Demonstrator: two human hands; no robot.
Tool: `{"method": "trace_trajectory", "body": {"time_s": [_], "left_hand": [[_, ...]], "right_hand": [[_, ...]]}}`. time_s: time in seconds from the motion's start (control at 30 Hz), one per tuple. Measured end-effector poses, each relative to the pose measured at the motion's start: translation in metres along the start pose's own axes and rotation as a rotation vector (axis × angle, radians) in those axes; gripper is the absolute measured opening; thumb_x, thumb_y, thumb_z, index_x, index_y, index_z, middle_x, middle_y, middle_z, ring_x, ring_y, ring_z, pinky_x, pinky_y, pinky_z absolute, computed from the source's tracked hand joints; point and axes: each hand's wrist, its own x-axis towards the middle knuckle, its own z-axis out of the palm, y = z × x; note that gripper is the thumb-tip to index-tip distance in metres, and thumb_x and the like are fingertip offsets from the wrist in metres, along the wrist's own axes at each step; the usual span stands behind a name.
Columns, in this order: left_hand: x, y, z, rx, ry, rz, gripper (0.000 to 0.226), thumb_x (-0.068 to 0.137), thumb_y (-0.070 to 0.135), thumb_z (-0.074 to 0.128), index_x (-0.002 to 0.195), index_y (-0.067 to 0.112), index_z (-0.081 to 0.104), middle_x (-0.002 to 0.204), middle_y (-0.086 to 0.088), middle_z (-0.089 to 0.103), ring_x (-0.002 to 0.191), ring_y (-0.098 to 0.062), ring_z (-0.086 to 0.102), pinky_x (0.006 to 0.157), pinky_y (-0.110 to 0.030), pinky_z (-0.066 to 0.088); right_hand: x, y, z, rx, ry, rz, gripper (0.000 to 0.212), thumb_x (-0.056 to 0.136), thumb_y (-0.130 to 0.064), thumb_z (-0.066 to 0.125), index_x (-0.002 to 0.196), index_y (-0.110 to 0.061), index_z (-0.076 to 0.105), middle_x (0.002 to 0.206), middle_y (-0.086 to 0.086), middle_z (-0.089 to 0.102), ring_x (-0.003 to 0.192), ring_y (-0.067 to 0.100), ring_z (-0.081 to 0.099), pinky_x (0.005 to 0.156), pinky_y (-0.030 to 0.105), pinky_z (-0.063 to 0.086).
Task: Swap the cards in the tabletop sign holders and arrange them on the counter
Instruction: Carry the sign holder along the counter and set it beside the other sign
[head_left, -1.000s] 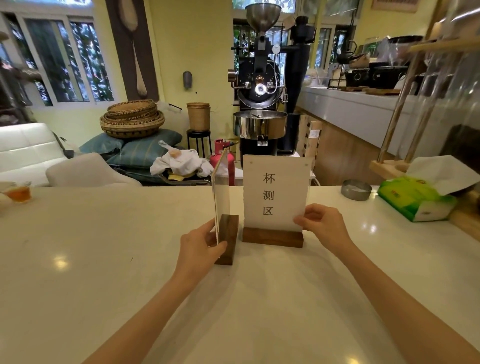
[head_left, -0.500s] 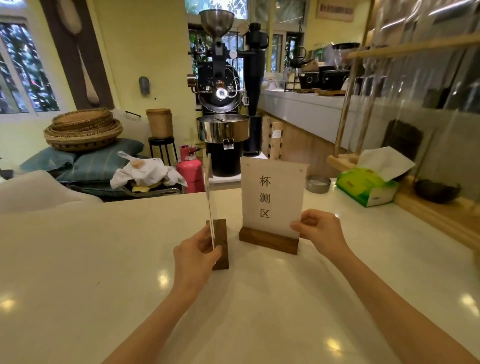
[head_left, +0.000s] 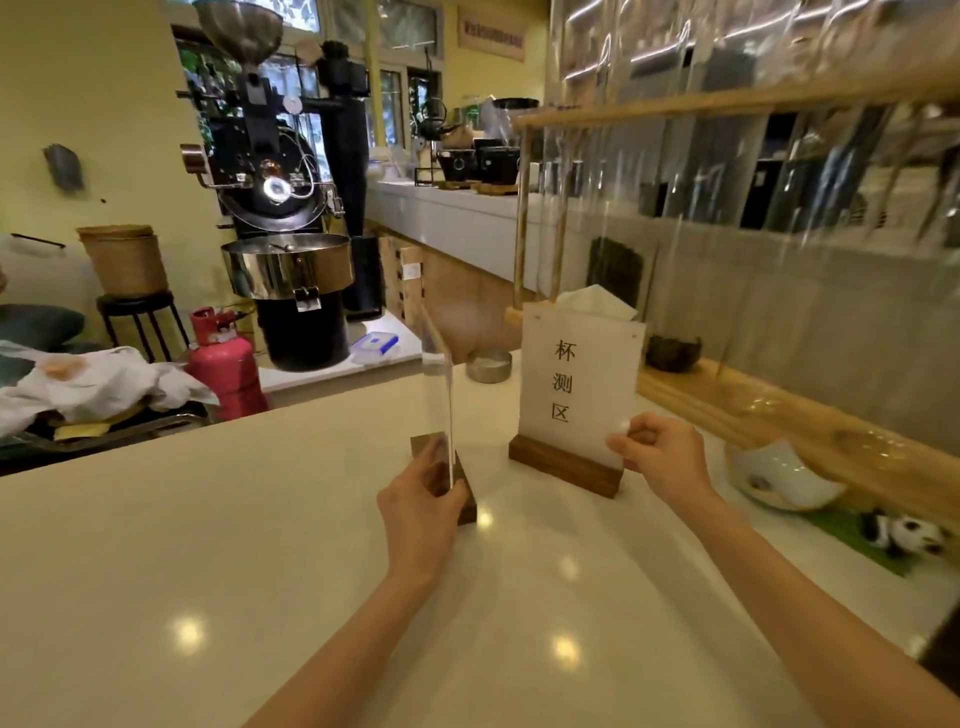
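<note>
On the glossy cream tabletop (head_left: 218, 561) stand two sign holders with dark wooden bases, side by side and a little apart, both nearer the far edge than the near one. The left hand (head_left: 418, 514) has its grip closed around the edge-on clear acrylic sign holder (head_left: 441, 415), thumb on the near side of the wooden block and fingers wrapped behind it; the transparent panel rises upright straight above that hand. To its right, the white card printed with three black characters (head_left: 571, 384) sits upright in the second walnut-coloured wooden base (head_left: 563, 470), facing the camera. The right hand (head_left: 660, 457) pinches the card's lower right corner between thumb and curled fingers, just above the base's right end. A small round metal dish (head_left: 488, 364) rests behind the holders near the far edge.
</note>
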Motion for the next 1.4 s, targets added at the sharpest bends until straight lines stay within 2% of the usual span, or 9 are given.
{"method": "trace_trajectory", "body": {"time_s": [0.23, 0.33, 0.5, 0.63, 0.77, 1.03, 1.2, 1.33, 1.4], "left_hand": [[0.020, 0.007, 0.086, -0.025, -0.053, -0.007, 0.042, 0.074, 0.006, 0.063, 0.112, 0.021, 0.060, 0.081, -0.002, 0.070, 0.073, -0.013, 0.064, 0.059, 0.004, 0.039], [0.024, 0.014, 0.118, -0.028, -0.070, -0.008, 0.040, 0.075, 0.008, 0.063, 0.112, 0.022, 0.059, 0.087, -0.004, 0.071, 0.072, -0.013, 0.065, 0.057, 0.004, 0.037], [0.026, 0.029, 0.165, -0.097, -0.090, -0.033, 0.047, 0.075, 0.002, 0.060, 0.120, 0.014, 0.053, 0.090, 0.001, 0.065, 0.072, -0.007, 0.059, 0.057, 0.008, 0.035], [0.026, 0.040, 0.191, -0.076, -0.105, -0.012, 0.049, 0.077, 0.000, 0.059, 0.124, 0.011, 0.048, 0.096, -0.014, 0.068, 0.061, -0.005, 0.053, 0.051, 0.008, 0.035], [0.026, 0.045, 0.212, -0.076, -0.095, -0.033, 0.052, 0.076, 0.001, 0.061, 0.125, 0.012, 0.047, 0.103, -0.016, 0.068, 0.072, -0.013, 0.059, 0.052, 0.008, 0.036], [0.023, 0.055, 0.245, -0.098, -0.091, -0.029, 0.051, 0.079, 0.008, 0.061, 0.127, 0.014, 0.045, 0.119, -0.011, 0.063, 0.096, -0.018, 0.061, 0.084, -0.027, 0.051], [0.026, 0.058, 0.258, -0.075, -0.094, -0.047, 0.056, 0.077, 0.007, 0.063, 0.129, 0.015, 0.042, 0.122, -0.011, 0.060, 0.095, -0.011, 0.056, 0.083, -0.023, 0.046], [0.025, 0.059, 0.269, -0.096, -0.088, -0.073, 0.058, 0.077, 0.007, 0.063, 0.130, 0.017, 0.039, 0.116, -0.013, 0.063, 0.095, -0.023, 0.062, 0.085, -0.041, 0.055], [0.024, 0.061, 0.273, -0.082, -0.066, -0.085, 0.058, 0.078, 0.007, 0.062, 0.130, 0.016, 0.039, 0.117, -0.012, 0.063, 0.096, -0.023, 0.061, 0.086, -0.039, 0.055]], "right_hand": [[0.047, 0.016, -0.029, -0.022, 0.076, 0.063, 0.008, 0.076, -0.005, 0.068, 0.077, -0.010, 0.062, 0.087, 0.013, 0.067, 0.084, 0.029, 0.063, 0.080, 0.047, 0.053], [0.069, 0.021, -0.035, -0.047, 0.119, 0.057, 0.027, 0.074, -0.004, 0.070, 0.060, -0.018, 0.052, 0.077, 0.013, 0.061, 0.073, 0.025, 0.057, 0.067, 0.036, 0.045], [0.091, 0.025, -0.045, -0.129, 0.136, 0.040, 0.009, 0.075, -0.003, 0.070, 0.078, -0.003, 0.061, 0.075, 0.013, 0.059, 0.073, 0.023, 0.056, 0.066, 0.033, 0.045], [0.100, 0.029, -0.052, -0.145, 0.149, 0.033, 0.009, 0.076, -0.005, 0.069, 0.076, -0.004, 0.061, 0.072, 0.011, 0.058, 0.070, 0.021, 0.054, 0.061, 0.027, 0.038], [0.107, 0.036, -0.061, -0.129, 0.188, 0.040, 0.008, 0.076, -0.007, 0.069, 0.077, -0.004, 0.062, 0.077, 0.016, 0.064, 0.071, 0.023, 0.057, 0.064, 0.028, 0.040], [0.110, 0.042, -0.065, -0.211, 0.261, -0.027, 0.007, 0.078, -0.006, 0.067, 0.073, -0.007, 0.062, 0.072, 0.009, 0.060, 0.068, 0.021, 0.055, 0.056, 0.025, 0.040], [0.110, 0.041, -0.063, -0.229, 0.271, -0.029, 0.004, 0.079, -0.007, 0.066, 0.078, -0.005, 0.063, 0.077, 0.011, 0.063, 0.071, 0.021, 0.056, 0.063, 0.028, 0.041], [0.112, 0.036, -0.071, -0.281, 0.239, -0.047, 0.003, 0.077, -0.005, 0.067, 0.076, -0.002, 0.066, 0.079, 0.013, 0.065, 0.071, 0.018, 0.054, 0.063, 0.027, 0.040], [0.112, 0.035, -0.073, -0.289, 0.229, -0.051, 0.005, 0.076, -0.005, 0.068, 0.075, -0.001, 0.066, 0.080, 0.013, 0.066, 0.072, 0.017, 0.054, 0.063, 0.026, 0.039]]}}
